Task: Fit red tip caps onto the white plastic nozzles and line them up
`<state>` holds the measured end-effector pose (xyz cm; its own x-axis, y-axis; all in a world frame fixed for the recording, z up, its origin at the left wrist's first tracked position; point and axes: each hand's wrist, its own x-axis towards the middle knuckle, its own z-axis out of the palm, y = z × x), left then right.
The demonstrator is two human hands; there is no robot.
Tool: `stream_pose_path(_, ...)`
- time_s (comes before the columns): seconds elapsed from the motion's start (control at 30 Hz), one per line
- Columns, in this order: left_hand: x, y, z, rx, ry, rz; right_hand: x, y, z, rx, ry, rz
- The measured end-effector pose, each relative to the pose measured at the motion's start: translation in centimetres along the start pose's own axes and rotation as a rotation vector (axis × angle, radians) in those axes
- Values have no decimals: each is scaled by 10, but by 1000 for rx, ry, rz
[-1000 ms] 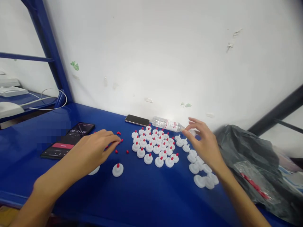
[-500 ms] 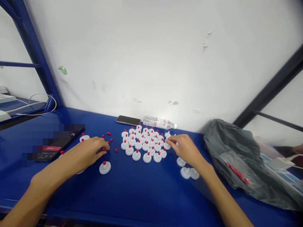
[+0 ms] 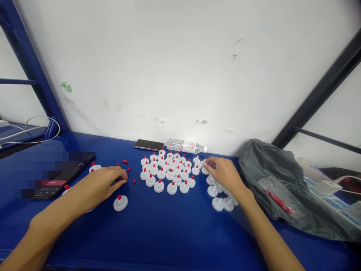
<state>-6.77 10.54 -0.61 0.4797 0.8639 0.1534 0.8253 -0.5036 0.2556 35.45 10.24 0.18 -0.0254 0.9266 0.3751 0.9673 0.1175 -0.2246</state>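
On the blue tabletop point(image 3: 160, 233), a person's two bare hands work at either side of a tight cluster of white discs with red caps point(image 3: 170, 175), most of them standing stem up. The left hand point(image 3: 108, 180) is to the left of this cluster, palm down, its thumb and fingers drawn near each other with a narrow gap; whether it holds anything, I cannot tell. Just beyond its fingertips lie a few loose red caps point(image 3: 134, 181), and a lone capped disc point(image 3: 120, 203) sits in front of it, apart from the cluster. More capped discs show partly behind the left forearm, near a dark phone point(image 3: 62, 182). The right hand point(image 3: 224, 171) is at the cluster's right edge, thumb and forefinger pinched narrow at the stem of a white disc point(image 3: 205, 171); how firmly they grip it, I cannot tell. Under and beside that hand lie uncapped white discs point(image 3: 217, 204), some touching. Along the wall point(image 3: 169, 67) rest a second phone point(image 3: 148, 145) and a clear bottle point(image 3: 183, 145) on its side. At right, a clear pouch of red pieces point(image 3: 279, 201) lies on a dark plastic bag point(image 3: 251, 158).
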Motion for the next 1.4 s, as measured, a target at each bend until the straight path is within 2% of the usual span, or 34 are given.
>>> stream_pose_path(0.13, 0, 2, -1, 21, 2, -33, 0, 4, 5, 82, -15, 22)
stream_pose_path(0.3, -1, -1, 3, 52, 125, 59, 2, 6, -4, 239, 110, 57)
stream_pose_path(0.43, -3, 8, -3, 57, 234, 143, -1, -10, -8, 386, 168, 36)
stream_pose_path(0.5, -6, 20, -8, 53, 304, 179, -5, -26, -7, 458, 168, -39)
stream_pose_path(0.57, -10, 35, -12, 46, 389, 209, -12, -44, -5, 429, 188, -148)
stream_pose_path(0.67, -16, 64, -10, -31, 484, 268, -26, -68, 1, 388, 193, -431)
stream_pose_path(0.7, -18, 74, -6, -72, 487, 282, -31, -74, 4, 394, 194, -531)
stream_pose_path(0.77, -21, 92, 4, -155, 415, 291, -39, -85, 8, 421, 196, -673)
stream_pose_path(0.87, -23, 109, 20, -231, 385, 333, -46, -96, 12, 431, 199, -752)
stream_pose_path(1.0, -21, 113, 30, -269, 388, 342, -49, -103, 13, 430, 173, -791)
stream_pose_path(1.2, -18, 114, 31, -286, 370, 326, -52, -104, 13, 465, 170, -790)
stream_pose_path(1.3, -19, 117, 31, -308, 394, 333, -54, -103, 16, 581, 72, -724)
stream_pose_path(1.4, -20, 119, 30, -330, 438, 302, -56, -106, 19, 789, -41, -570)
